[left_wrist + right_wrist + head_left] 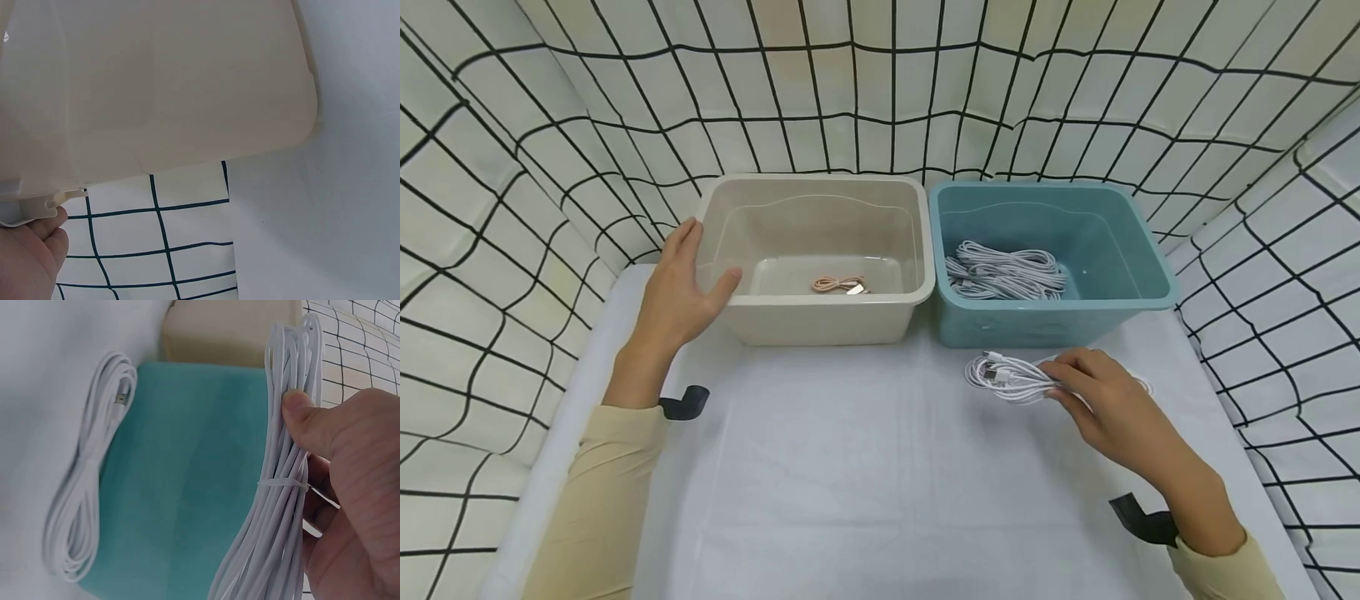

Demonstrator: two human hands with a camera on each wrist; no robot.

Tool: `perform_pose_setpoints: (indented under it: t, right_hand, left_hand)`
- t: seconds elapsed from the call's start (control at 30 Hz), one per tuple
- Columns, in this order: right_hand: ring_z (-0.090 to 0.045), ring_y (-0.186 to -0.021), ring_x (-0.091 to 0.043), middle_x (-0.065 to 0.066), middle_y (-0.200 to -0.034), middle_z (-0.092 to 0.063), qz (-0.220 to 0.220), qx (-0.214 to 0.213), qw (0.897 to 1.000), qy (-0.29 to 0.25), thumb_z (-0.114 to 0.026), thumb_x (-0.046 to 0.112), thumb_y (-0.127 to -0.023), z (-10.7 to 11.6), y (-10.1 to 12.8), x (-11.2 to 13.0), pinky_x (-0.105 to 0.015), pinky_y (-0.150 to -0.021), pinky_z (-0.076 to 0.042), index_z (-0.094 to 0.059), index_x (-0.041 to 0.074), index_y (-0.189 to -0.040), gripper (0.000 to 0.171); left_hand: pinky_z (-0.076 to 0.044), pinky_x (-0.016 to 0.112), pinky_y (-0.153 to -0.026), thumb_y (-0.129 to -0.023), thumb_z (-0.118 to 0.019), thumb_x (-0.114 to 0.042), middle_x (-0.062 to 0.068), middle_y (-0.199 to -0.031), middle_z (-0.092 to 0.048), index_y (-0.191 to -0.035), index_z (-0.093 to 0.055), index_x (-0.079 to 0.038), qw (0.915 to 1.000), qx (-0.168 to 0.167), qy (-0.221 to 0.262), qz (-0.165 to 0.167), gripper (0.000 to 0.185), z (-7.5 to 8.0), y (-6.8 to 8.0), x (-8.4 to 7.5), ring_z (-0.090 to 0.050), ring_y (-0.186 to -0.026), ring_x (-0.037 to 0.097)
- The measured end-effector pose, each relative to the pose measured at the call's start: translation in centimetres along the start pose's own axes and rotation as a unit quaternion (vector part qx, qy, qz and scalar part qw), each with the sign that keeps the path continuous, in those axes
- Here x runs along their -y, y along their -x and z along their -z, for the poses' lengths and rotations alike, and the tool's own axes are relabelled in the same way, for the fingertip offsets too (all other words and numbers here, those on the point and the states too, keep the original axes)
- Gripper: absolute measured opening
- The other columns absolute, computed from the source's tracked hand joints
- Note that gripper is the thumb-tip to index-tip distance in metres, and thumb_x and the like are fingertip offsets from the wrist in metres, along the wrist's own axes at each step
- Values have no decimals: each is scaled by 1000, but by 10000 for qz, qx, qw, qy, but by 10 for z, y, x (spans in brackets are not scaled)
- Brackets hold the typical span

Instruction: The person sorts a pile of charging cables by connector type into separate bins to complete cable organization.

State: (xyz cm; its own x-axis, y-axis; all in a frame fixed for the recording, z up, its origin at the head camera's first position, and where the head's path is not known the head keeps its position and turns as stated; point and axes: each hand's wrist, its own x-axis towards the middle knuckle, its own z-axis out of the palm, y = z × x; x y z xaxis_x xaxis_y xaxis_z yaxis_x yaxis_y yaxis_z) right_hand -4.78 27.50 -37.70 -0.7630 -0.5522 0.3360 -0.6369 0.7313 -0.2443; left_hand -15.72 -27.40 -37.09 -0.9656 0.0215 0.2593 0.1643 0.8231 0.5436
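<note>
My left hand (679, 296) holds the left rim of a beige bin (820, 323), its thumb over the front left corner and its fingers along the outer side. In the left wrist view, the fingers (53, 234) sit against the bin's lip. Inside the bin lies a small tan cable coil (835, 284) with a white plug. My right hand (1108, 408) pinches a tied bundle of white cable (284, 462) in front of a teal bin (1037, 325). Another white cable bundle (84, 469) with a metal plug lies on the table against that bin.
Several white cable bundles (1003, 271) lie in the left part of the teal bin. Both bins stand side by side at the back of the white-covered table (850, 467). A black wire grid (891, 121) surrounds the table at the back and sides.
</note>
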Motion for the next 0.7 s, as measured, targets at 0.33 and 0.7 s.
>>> perform_pose_setpoints:
  t: [0.33,0.7]
  right_hand:
    - [-63,-98,-25,-9,-109,-69,393,-267,9989,-42,-86,-11,-76,24,-30,-8,-35,-82,-52,-74,3,-120,49]
    - [-65,-96,-30,-14,-107,-69,673,-366,9968,230,-86,-10,-77,53,-64,-32,-40,-80,-50,-75,0,-119,44]
  left_hand:
    - [-32,73,-117,-98,-61,-43,17,-174,-22,-166,-25,2,10000,5,53,-25,88,0,-3,-2,-34,-151,52]
    - [-31,72,-117,-99,-60,-45,17,-174,-21,-166,-25,1,10000,61,9,60,89,1,-1,-2,-34,-152,52]
